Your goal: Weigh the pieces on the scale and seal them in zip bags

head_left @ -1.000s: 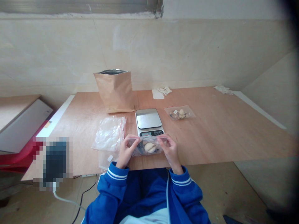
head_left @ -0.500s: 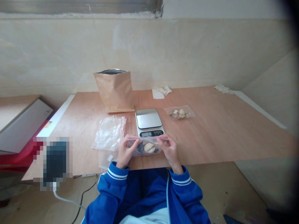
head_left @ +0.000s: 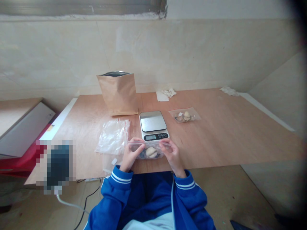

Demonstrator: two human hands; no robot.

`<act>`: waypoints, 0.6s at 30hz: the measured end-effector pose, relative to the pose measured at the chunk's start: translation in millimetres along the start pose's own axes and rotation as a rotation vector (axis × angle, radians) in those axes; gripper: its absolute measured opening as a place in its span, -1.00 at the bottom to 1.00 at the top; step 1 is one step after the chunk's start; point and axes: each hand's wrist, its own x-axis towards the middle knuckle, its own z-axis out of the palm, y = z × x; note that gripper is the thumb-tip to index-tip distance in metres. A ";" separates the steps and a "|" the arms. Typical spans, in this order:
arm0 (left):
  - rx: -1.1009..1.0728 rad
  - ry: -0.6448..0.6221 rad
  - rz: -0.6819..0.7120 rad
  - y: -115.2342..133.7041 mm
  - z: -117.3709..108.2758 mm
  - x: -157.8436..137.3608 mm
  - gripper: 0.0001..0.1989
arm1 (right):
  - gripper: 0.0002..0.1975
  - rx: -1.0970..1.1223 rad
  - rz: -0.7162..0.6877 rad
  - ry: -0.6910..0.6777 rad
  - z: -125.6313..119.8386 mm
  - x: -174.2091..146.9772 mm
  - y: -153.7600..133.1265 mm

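Between my hands is a clear zip bag with pale and dark pieces inside, held by its top edge near the table's front. My left hand pinches the left part of that edge between thumb and fingers. The right part is gripped by my right hand in the same way. Just beyond the bag stands a kitchen scale with a bare metal plate; its display is lit but too small to read surely. To the left of my left hand lies a stack of clear plastic bags.
A brown kraft pouch stands open at the back left. Right of the scale lies another filled zip bag. Crumpled tissue rests at the back. A blurred dark device with a white cable sits at the left edge.
My right hand has shifted slightly inward along the bag's top edge. The bag's contents have moved a little to the left. Both hands keep their pinch.
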 end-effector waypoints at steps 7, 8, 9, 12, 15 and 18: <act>-0.001 -0.007 0.026 -0.4 0.9 0.8 -0.83 | -0.84 -0.051 -0.082 -0.043 5.3 0.8 -0.4; -0.002 -0.004 0.026 -0.4 0.8 0.8 -0.83 | -0.85 -0.048 -0.092 -0.035 5.6 0.8 -0.1; -0.002 -0.002 0.026 -0.4 0.6 0.7 -0.84 | -0.86 -0.041 -0.098 -0.024 6.0 0.8 0.2; 0.005 0.009 0.027 -0.9 -0.4 0.4 -0.85 | -0.88 -0.017 -0.102 0.001 7.5 0.1 0.9; 0.011 0.019 0.028 -1.5 -1.1 0.3 -0.85 | -0.87 -0.009 -0.103 0.014 8.7 -0.2 0.7; 0.018 0.026 0.024 -1.6 -1.2 0.3 -0.84 | -0.86 -0.009 -0.098 0.019 9.3 -0.4 -0.7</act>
